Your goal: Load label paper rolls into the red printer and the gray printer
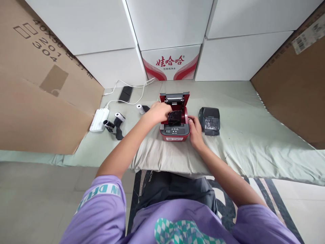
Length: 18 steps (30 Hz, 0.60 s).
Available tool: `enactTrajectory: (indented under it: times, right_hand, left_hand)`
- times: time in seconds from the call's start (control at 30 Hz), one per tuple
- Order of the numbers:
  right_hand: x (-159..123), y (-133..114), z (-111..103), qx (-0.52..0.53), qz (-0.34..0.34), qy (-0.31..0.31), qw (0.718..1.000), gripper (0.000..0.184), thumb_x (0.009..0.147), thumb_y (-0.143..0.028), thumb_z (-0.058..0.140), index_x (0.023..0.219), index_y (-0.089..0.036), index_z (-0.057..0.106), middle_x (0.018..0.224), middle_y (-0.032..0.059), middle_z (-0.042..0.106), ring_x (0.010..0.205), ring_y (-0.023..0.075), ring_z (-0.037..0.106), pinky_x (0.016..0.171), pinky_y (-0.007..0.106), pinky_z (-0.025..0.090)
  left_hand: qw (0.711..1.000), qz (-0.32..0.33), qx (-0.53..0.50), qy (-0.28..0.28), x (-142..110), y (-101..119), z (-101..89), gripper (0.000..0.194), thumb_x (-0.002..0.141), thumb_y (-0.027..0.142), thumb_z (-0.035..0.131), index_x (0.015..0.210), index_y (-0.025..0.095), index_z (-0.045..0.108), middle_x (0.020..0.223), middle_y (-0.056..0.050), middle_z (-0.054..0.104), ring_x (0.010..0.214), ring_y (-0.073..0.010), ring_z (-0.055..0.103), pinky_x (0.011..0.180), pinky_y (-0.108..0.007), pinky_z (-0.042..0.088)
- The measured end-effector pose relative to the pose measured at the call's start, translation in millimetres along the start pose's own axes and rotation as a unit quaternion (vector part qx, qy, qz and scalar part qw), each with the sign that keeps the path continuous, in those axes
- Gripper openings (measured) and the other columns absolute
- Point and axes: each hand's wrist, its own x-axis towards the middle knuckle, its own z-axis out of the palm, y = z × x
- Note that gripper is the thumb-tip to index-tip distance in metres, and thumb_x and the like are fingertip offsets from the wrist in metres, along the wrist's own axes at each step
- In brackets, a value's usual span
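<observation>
A small red printer point(175, 134) with its lid point(174, 97) raised stands on a pale green cloth point(241, 135). A black roll point(175, 117) sits in its open bay. My left hand point(159, 112) is curled over the bay's left side, fingers closed on the black roll. My right hand point(195, 130) rests against the printer's right side, fingers bent round its edge.
A dark grey printer point(209, 121) stands just right of the red one. To the left lie paper rolls point(140, 108), black rolls point(113, 124), a white power bank point(99, 119) with cable, and a black phone point(125, 94). White cartons point(170, 62) and brown cardboard boxes point(43, 84) wall the area.
</observation>
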Motion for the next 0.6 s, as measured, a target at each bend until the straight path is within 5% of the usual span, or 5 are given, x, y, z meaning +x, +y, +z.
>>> enactTrajectory:
  times: [0.33,0.43,0.6]
  right_hand:
    - [-1,5,2,-0.01,-0.013,0.008,1.0,0.036,0.104,-0.056,0.044,0.114,-0.026,0.062,0.118,0.0081,0.067,0.115,0.0274,0.062,0.107,0.048,0.046]
    - [-1,4,2,-0.015,-0.013,0.006,1.0,0.037,0.104,-0.056,0.044,0.114,-0.026,0.062,0.118,0.008,0.067,0.115,0.0273,0.062,0.107,0.048,0.047]
    - [-2,1,1,-0.019,-0.015,0.001,1.0,0.038,0.104,-0.057,0.043,0.115,-0.026,0.062,0.118,0.0078,0.067,0.115,0.0267,0.062,0.107,0.047,0.047]
  left_hand:
    - [0.999,0.013,0.036,0.023,-2,8,12.7,0.017,0.075,0.016,0.064,0.083,0.016,0.079,0.088,-0.014,0.079,0.099,-0.0334,0.073,0.088,-0.042,0.048]
    - [0.997,0.054,-0.031,0.052,-4,2,12.0,0.009,0.073,0.02,0.068,0.075,0.021,0.077,0.075,-0.007,0.075,0.09,-0.0297,0.072,0.084,-0.039,0.049]
    - [0.961,0.013,-0.229,0.156,-32,-13,11.4,0.013,0.074,0.03,0.075,0.08,0.02,0.079,0.08,-0.004,0.077,0.084,-0.0254,0.072,0.08,-0.036,0.054]
